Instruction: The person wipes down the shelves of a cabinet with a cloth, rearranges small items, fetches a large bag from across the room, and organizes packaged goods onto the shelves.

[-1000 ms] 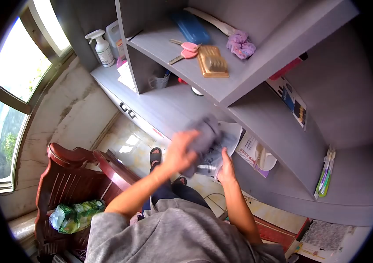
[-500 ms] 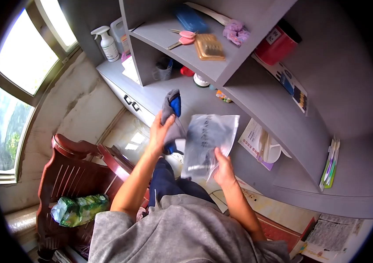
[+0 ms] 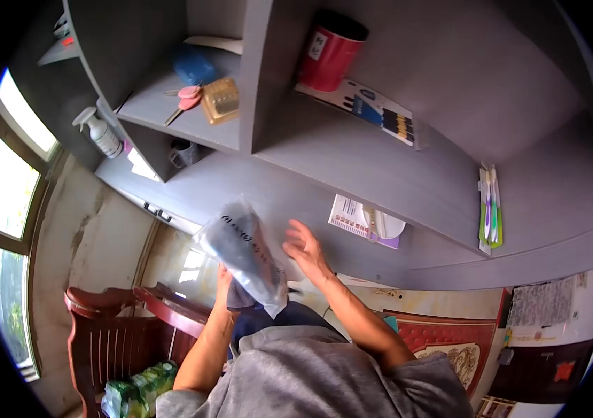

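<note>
My left hand [image 3: 223, 289] is closed around a grey fabric piece [image 3: 242, 295], mostly covered from view; half a second ago a blue patch showed on it. Over it lies a clear plastic bag [image 3: 240, 240] with dark printed characters, tilted and bulging, its lower end hanging by my left wrist. My right hand [image 3: 307, 252] is apart from the bag, just to its right, fingers spread and nothing in them.
Ahead stands a grey shelf unit [image 3: 373, 167] holding a red canister [image 3: 331, 52], pink scissors [image 3: 187, 97], toothbrushes [image 3: 491, 205] and a spray bottle [image 3: 101, 134]. A booklet [image 3: 349, 214] lies on the lower surface. At left is a wooden chair [image 3: 122, 334] with a green package [image 3: 139, 390].
My right hand has let go of the plastic bag and opened. The bag now rests over the grey fabric piece at my left hand. The view has turned toward the right-hand shelves.
</note>
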A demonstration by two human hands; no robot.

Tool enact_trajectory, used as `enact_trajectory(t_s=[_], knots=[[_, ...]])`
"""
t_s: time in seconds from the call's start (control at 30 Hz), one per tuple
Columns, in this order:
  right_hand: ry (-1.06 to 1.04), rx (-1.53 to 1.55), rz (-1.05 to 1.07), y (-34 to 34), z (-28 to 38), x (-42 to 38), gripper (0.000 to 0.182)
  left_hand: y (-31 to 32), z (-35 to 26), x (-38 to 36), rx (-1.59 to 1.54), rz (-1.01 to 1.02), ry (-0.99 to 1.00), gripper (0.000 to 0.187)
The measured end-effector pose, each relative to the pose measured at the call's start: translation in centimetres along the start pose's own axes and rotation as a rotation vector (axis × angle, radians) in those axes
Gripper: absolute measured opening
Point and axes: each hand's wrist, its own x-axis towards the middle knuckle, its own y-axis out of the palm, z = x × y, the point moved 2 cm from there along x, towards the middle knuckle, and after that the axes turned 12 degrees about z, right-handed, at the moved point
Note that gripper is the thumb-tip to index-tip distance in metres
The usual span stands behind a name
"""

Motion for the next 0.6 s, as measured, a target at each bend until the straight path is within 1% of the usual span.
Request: enact_trajectory(t_s=[0.03,0.1,0.13,0.17,0.2,0.23,0.3,0.37,0.4,0.5,0.53,0.6], knots=[[-0.078,0.158,0.052,0.1,0.1,-0.1,0.073,1.7,-1.2,0.6,0.09,-0.03,0.102,0.048],[-0.218,0.466,0.166,0.8,-0.1,-0.7,0.075,7.2,-3.6,0.1,0.265,-0.004,-0.029,0.055],[-0.231,0.465,0.165,1.2,-1.8,-1.1,0.074,8.1,-2.5,0.4,0.625,0.019,0.075,0.057],[-0.185,0.377,0.085,0.7,-4.2,-0.6,0.069,9.5,-1.9,-0.3,1.209,-0.09,0.229,0.06],[-0.164,0.405,0.068,0.3,-4.7,-0.4,0.068,11.4,-2.8,-0.9,1.28,0.005,0.233,0.061],[-0.155,0.488,0.081,0.1,-3.9,-0.5,0.068,12.7,-3.7,-1.2,1.355,0.085,0.233,0.063],[-0.134,0.659,0.13,-0.1,-2.0,-0.8,0.067,14.7,-3.7,-2.1,1.595,0.473,0.466,0.065],[-0.114,0.765,0.172,0.1,-0.5,-1.5,0.065,15.2,-2.5,-2.9,1.773,0.648,0.586,0.061],[-0.11,0.808,0.192,0.1,0.5,-2.1,0.065,15.0,-2.6,-2.5,1.731,0.586,0.601,0.062],[-0.093,0.857,0.219,0.1,1.0,-2.4,0.064,15.1,-4.0,-0.8,1.661,0.339,0.533,0.06],[-0.083,0.866,0.226,0.3,1.1,-2.7,0.063,15.7,-5.1,-0.3,1.635,0.282,0.497,0.061],[-0.05,0.852,0.235,1.2,1.5,-3.1,0.062,16.1,-6.7,0.9,1.569,0.103,0.426,0.058]])
